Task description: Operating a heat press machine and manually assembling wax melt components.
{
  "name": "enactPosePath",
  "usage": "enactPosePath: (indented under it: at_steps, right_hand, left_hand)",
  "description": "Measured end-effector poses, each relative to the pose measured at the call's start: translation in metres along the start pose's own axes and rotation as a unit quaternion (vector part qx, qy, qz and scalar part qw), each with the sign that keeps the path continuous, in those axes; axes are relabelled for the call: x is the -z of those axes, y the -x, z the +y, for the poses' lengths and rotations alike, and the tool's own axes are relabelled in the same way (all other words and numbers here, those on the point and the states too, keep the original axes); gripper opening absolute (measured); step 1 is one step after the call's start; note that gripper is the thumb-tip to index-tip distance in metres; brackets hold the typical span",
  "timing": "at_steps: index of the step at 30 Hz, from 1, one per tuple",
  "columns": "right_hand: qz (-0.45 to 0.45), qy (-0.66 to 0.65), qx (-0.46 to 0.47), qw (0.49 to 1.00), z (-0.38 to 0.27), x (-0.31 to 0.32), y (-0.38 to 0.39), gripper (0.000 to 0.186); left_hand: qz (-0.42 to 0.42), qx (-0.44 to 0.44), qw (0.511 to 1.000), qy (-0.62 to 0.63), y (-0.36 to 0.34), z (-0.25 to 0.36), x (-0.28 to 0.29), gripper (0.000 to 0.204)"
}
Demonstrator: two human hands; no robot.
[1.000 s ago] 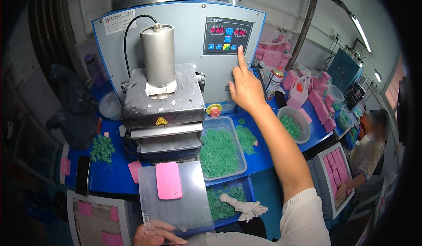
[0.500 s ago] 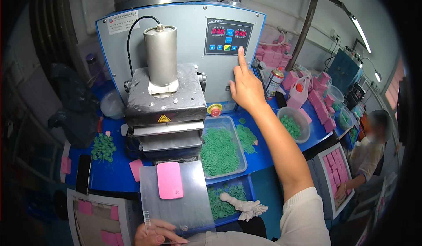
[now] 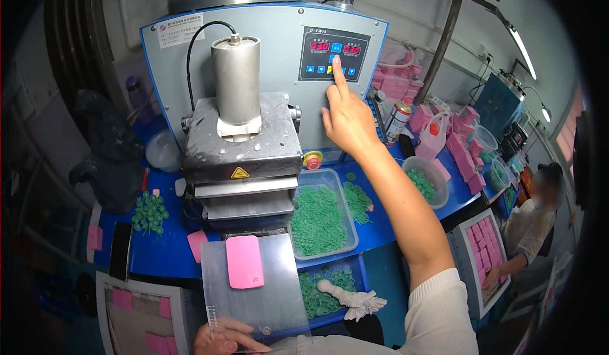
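My right hand (image 3: pixel 349 114) has its index finger stretched onto a blue button (image 3: pixel 335 59) of the control panel (image 3: pixel 317 63) on a grey machine (image 3: pixel 165 76); its other fingers are loosely curled and hold nothing. A metal cylinder (image 3: pixel 236 82) stands on a dark press block (image 3: pixel 276 145) beside it. My left hand (image 3: pixel 231 335), at the lower edge, grips the near left corner of a transparent plate (image 3: pixel 247 307). A pink pad (image 3: pixel 244 260) lies on that plate.
A clear tub (image 3: pixel 320 222) of green pieces and a bowl (image 3: pixel 431 180) sit on the blue bench (image 3: pixel 165 256). A spray can (image 3: pixel 399 120), pink blocks (image 3: pixel 466 164) and a blue bin (image 3: pixel 358 276) surround them. A co-worker (image 3: pixel 530 228) reaches into a framed box (image 3: pixel 472 272).
My right index finger has moved leftward and up from the rightmost lower button to the middle blue button. The right-hand red display changed. My left hand stays put.
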State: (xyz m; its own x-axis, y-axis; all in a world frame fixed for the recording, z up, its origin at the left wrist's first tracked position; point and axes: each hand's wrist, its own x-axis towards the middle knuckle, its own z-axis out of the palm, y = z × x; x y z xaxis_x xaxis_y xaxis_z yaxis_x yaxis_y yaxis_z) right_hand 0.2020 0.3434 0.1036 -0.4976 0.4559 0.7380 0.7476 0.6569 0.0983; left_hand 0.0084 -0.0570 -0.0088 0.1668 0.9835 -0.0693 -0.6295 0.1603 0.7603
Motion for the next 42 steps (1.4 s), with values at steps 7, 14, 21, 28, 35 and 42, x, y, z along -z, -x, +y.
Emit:
enactPosePath:
  at_steps: [7,14,21,28,35,42]
  right_hand:
    - [-0.015,0.005,-0.017,1.0,-0.004,-0.003,-0.002,0.028]
    - [0.023,0.035,-0.013,0.999,-0.002,-0.011,-0.001,0.019]
    - [-0.032,0.015,-0.023,0.999,-0.012,0.016,0.004,0.031]
    - [0.063,-0.097,0.017,0.993,-0.048,0.089,0.065,0.026]
    - [-0.039,-0.254,0.211,0.943,-0.115,0.15,0.14,0.03]
    - [-0.123,-0.247,0.233,0.933,-0.14,0.146,0.174,0.036]
  left_hand:
    - [0.0,0.007,1.0,0.002,-0.003,0.002,0.003,0.059]
    - [-0.002,0.016,1.0,0.009,-0.005,0.002,0.001,0.058]
    - [-0.016,-0.005,1.0,0.009,0.003,0.003,-0.005,0.056]
    - [-0.05,-0.028,0.997,0.047,0.007,-0.002,0.002,0.04]
    - [-0.052,-0.013,0.998,0.027,-0.015,0.019,-0.006,0.039]
    - [-0.034,0.005,0.999,-0.015,-0.043,0.026,-0.012,0.039]
